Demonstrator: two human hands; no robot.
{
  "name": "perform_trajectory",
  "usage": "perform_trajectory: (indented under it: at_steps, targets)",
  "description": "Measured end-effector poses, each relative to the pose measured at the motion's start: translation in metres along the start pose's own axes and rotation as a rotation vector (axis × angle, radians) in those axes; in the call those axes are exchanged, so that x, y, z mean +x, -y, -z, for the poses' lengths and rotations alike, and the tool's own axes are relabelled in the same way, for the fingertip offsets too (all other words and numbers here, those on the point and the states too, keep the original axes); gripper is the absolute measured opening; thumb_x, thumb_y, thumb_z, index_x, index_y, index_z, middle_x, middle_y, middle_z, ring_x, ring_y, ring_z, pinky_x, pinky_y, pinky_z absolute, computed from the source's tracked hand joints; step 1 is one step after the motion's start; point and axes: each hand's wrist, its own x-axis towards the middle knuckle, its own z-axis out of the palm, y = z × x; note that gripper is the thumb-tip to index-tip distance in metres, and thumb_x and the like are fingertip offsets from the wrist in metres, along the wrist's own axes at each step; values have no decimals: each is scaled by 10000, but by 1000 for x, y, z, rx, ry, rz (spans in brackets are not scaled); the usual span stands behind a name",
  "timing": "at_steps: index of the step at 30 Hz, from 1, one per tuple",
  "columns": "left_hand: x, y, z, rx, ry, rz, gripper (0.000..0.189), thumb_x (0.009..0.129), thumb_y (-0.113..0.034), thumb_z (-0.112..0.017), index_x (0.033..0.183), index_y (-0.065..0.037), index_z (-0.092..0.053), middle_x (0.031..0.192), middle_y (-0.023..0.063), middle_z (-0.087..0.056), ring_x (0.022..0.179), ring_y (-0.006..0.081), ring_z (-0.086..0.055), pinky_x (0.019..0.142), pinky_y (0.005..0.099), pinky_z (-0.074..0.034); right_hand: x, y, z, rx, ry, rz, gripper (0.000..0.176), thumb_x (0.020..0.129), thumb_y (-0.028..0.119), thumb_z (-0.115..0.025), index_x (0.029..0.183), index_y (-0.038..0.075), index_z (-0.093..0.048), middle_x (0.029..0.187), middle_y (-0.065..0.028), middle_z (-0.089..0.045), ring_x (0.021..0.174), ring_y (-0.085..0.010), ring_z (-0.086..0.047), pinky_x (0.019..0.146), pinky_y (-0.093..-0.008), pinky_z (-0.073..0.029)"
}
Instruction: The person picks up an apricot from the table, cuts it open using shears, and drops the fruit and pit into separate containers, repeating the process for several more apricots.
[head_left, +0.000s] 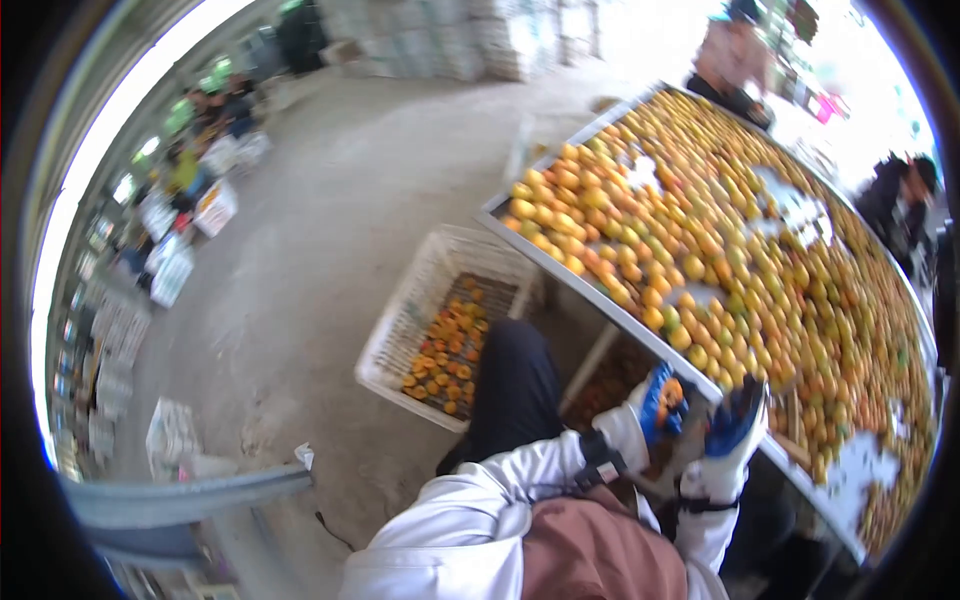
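My left hand [662,402], in a blue and white glove, is closed around an orange fruit [670,399] beside the near edge of the sorting table [630,325]. My right hand [735,420], gloved the same way, is at that edge with its fingers stretched out toward the fruit; its fingertips look dark and blurred, and I make out nothing held in it. Many small yellow-orange and greenish fruits [720,325], apricot-like, cover the tabletop. Dark straps circle both my wrists.
A white plastic crate [385,350] with cut-looking orange fruits [450,345] stands on the floor by my knee. Darker contents lie in a container [610,385] under the table. People [735,60] sit across the table. A metal rail [200,497] is at lower left; stacked white sacks [440,40] stand behind.
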Motion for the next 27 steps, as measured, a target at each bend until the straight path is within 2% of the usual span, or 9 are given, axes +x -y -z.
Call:
perform_trajectory:
  at_steps: [6,8,11,13,17,19,24,26,27]
  targets:
    - [-9,-7,-7,205,147,65,538,979,-631,-429,942,-122,-598,561,28,-493,396,187,-449,416,323,-401,1,21,-37,290,-2,36,258,1006,349,-563,902,114,-540,685,28,-430,500,-81,-391,417,-245,-324]
    - [-5,-2,-7,172,132,70,521,989,-604,-440,949,-107,-591,592,36,-510,441,168,-466,424,317,-404,14,9,-31,327,254,169,279,1009,305,-559,850,80,-513,651,11,-414,493,-105,-399,418,-247,-326]
    - [-16,-3,-6,230,199,33,455,997,-532,-494,1014,-91,-605,692,54,-581,567,169,-562,516,306,-470,13,3,-38,318,181,169,280,1004,272,-573,830,70,-488,630,0,-406,474,-114,-399,411,-262,-316]
    - [-17,5,-3,992,225,-835,358,992,-428,-571,1108,-93,-619,847,73,-647,737,168,-633,673,291,-523,10,-3,-36,296,207,218,259,1002,260,-575,851,64,-499,642,-7,-421,484,-117,-405,417,-262,-320]
    - [-31,1,-17,745,91,-464,275,994,-305,-602,1160,-87,-624,988,65,-667,887,149,-640,805,285,-523,5,-23,-28,303,269,320,187,979,197,-596,999,18,-546,728,-65,-533,547,-161,-485,456,-282,-382]
    - [-8,4,-8,189,56,-131,243,1013,-253,-565,1162,-74,-634,1000,33,-665,881,125,-631,802,298,-529,3,-25,-27,325,284,347,193,954,154,-619,1045,-9,-568,806,-105,-604,606,-182,-556,506,-291,-443]
    - [14,28,13,324,45,-412,228,1032,-260,-524,1070,-76,-653,991,13,-657,880,114,-621,795,296,-519,2,-50,-19,-58,109,416,126,948,142,-620,959,16,-613,753,-46,-617,604,-127,-566,536,-251,-446]
    - [14,30,16,464,67,-529,210,1028,-252,-523,1009,-90,-656,966,3,-643,837,112,-600,785,289,-508,-7,-32,-36,-48,65,418,274,971,274,-613,787,82,-545,622,11,-506,512,-88,-469,461,-241,-353]
    - [-12,19,-10,259,27,-360,200,1026,-242,-521,990,-100,-657,942,-3,-634,814,113,-586,777,286,-502,6,-38,-26,228,170,235,326,988,370,-567,794,114,-515,578,35,-427,463,-88,-398,434,-247,-316]
